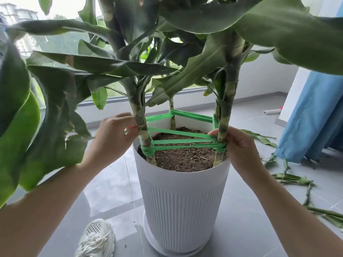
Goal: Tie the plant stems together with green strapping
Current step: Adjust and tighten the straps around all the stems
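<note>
Strapping point(178, 134) pinched by left grip point(117, 134) at left stem point(143, 133), by right grip point(239, 143) at right stem point(222, 129); both angled inward.

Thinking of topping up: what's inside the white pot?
Brown soil, a little below the rim of the white pot, with three stems rising from it. Whatever lies beneath the surface is covered.

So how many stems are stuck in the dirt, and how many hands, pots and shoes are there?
Stems in the soil: 3 (left stem, back stem, right stem)
Hands: 2 (left hand, right hand)
White pot: 1
White shoe: 1
Total: 7
</note>
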The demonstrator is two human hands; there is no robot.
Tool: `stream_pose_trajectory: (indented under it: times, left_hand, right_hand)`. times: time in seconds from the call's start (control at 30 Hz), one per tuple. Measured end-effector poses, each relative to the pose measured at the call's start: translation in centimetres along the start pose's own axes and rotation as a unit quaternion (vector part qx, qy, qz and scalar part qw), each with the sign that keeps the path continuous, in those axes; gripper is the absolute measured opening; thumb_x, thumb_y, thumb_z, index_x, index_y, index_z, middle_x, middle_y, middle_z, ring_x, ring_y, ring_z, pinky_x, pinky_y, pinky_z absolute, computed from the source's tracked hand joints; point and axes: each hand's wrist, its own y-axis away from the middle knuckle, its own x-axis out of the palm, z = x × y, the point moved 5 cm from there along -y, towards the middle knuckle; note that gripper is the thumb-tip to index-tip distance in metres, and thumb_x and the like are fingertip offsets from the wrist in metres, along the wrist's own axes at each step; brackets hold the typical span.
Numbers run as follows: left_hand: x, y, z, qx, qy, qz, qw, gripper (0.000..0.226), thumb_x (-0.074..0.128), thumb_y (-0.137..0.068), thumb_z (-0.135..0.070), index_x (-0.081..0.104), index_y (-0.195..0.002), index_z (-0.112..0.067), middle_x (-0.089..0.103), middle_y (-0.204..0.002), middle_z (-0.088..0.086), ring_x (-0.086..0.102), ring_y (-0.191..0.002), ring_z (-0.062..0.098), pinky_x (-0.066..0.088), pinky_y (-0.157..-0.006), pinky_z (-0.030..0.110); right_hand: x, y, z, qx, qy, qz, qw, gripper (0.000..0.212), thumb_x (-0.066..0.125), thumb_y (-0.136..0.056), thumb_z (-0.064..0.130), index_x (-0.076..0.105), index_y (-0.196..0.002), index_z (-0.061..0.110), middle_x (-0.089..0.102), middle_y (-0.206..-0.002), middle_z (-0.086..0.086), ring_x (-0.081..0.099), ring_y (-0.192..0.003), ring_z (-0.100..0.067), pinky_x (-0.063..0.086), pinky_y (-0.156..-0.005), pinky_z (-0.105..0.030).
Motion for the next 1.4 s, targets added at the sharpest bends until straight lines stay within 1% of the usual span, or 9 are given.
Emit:
stream_pose_trajectory:
  times: [0.07, 0.23, 0.4, 0.53, 0.63, 0.77, 0.9, 1.2, 1.4]
  left_hand:
    - [0.1, 0.9, 0.3, -0.036, 0.004, 0.003, 0.999, 0.007, 0.070, -0.082, -0.013, 0.075, -0.083, -0.010, 0.071, -0.077, -0.002, 0.062, -0.065, 0.012, 0.053, -0.062, 0.028]
    - [0.5, 2.3, 0.3, -0.093, 0.027, 0.001, 0.995, 0.007, 0.070, -0.081, -0.016, 0.075, -0.085, -0.013, 0.068, -0.072, -0.010, 0.060, -0.069, -0.002, 0.051, -0.063, 0.025]
    - [0.3, 3.0, -0.3, -0.053, 0.019, -0.003, 0.998, 0.013, 0.064, -0.080, -0.026, 0.070, -0.074, -0.016, 0.062, -0.068, -0.015, 0.056, -0.064, -0.001, 0.044, -0.058, 0.018]
    - [0.1, 3.8, -1.4, -0.011, 0.032, -0.015, 0.999, 0.014, 0.064, -0.079, -0.014, 0.070, -0.070, -0.005, 0.061, -0.064, -0.005, 0.052, -0.066, -0.005, 0.036, -0.058, 0.004]
    - [-0.2, 4.2, -1.8, 0.012, 0.030, -0.038, 0.999, 0.013, 0.065, -0.078, -0.007, 0.070, -0.068, -0.002, 0.062, -0.060, 0.003, 0.050, -0.067, -0.001, 0.036, -0.056, 0.005]
    - [-0.4, 4.6, -2.4, 0.020, 0.029, -0.059, 0.998, 0.018, 0.063, -0.080, -0.010, 0.068, -0.065, -0.001, 0.059, -0.056, 0.004, 0.049, -0.063, 0.006, 0.035, -0.055, 0.006]
    - [-0.3, 4.9, -3.2, 0.033, 0.021, -0.077, 0.996, 0.029, 0.054, -0.083, -0.016, 0.065, -0.062, 0.000, 0.056, -0.052, 0.006, 0.045, -0.058, 0.016, 0.035, -0.054, 0.013]
    - [1.1, 5.5, -3.8, 0.015, -0.004, -0.131, 0.991, 0.029, 0.054, -0.083, -0.014, 0.060, -0.058, 0.000, 0.052, -0.051, 0.005, 0.039, -0.057, 0.015, 0.034, -0.055, 0.035]
    - [1.7, 5.5, -5.0, 0.014, -0.052, -0.124, 0.991, 0.025, 0.055, -0.083, -0.011, 0.056, -0.059, -0.005, 0.047, -0.054, -0.003, 0.030, -0.059, 0.007, 0.032, -0.058, 0.035]
  right_hand:
    - [0.0, 0.0, 0.0, -0.002, -0.001, -0.002, 1.000, 0.055, 0.037, -0.085, -0.019, 0.069, -0.079, 0.026, 0.070, -0.075, 0.019, 0.059, -0.074, 0.003, 0.044, -0.067, -0.009]
    - [-0.1, 0.1, -0.1, 0.000, -0.002, -0.003, 1.000, 0.054, 0.036, -0.085, -0.019, 0.069, -0.079, 0.023, 0.070, -0.075, 0.020, 0.059, -0.075, 0.005, 0.045, -0.068, -0.008]
    - [0.0, 0.1, 0.0, -0.006, -0.018, 0.000, 1.000, 0.048, 0.039, -0.081, -0.010, 0.072, -0.077, 0.024, 0.070, -0.075, 0.018, 0.060, -0.075, 0.003, 0.046, -0.068, -0.009]
    - [0.0, 0.1, -0.1, -0.006, -0.018, -0.001, 1.000, 0.048, 0.037, -0.082, -0.016, 0.070, -0.079, 0.020, 0.069, -0.073, 0.018, 0.058, -0.072, 0.003, 0.045, -0.065, -0.009]
    - [0.0, 0.1, -0.1, -0.009, -0.014, 0.003, 1.000, 0.042, 0.039, -0.081, -0.011, 0.070, -0.080, 0.018, 0.069, -0.075, 0.017, 0.059, -0.074, 0.002, 0.046, -0.067, -0.011]
    - [-0.1, 0.0, -0.3, -0.002, -0.005, 0.004, 1.000, 0.051, 0.037, -0.084, -0.019, 0.070, -0.081, 0.019, 0.070, -0.076, 0.017, 0.060, -0.076, 0.002, 0.046, -0.068, -0.011]
    - [-0.1, 0.0, -0.4, 0.003, -0.014, -0.001, 1.000, 0.052, 0.037, -0.085, -0.019, 0.070, -0.080, 0.020, 0.070, -0.075, 0.017, 0.059, -0.075, 0.000, 0.046, -0.068, -0.011]
    - [-0.1, 0.1, -0.1, -0.003, -0.016, 0.002, 1.000, 0.049, 0.039, -0.087, -0.017, 0.070, -0.080, 0.021, 0.069, -0.075, 0.018, 0.059, -0.074, 0.002, 0.045, -0.066, -0.010]
    - [0.0, 0.1, -0.1, -0.004, -0.024, 0.007, 1.000, 0.049, 0.039, -0.086, -0.016, 0.069, -0.080, 0.022, 0.069, -0.075, 0.018, 0.059, -0.074, 0.001, 0.045, -0.067, -0.012]
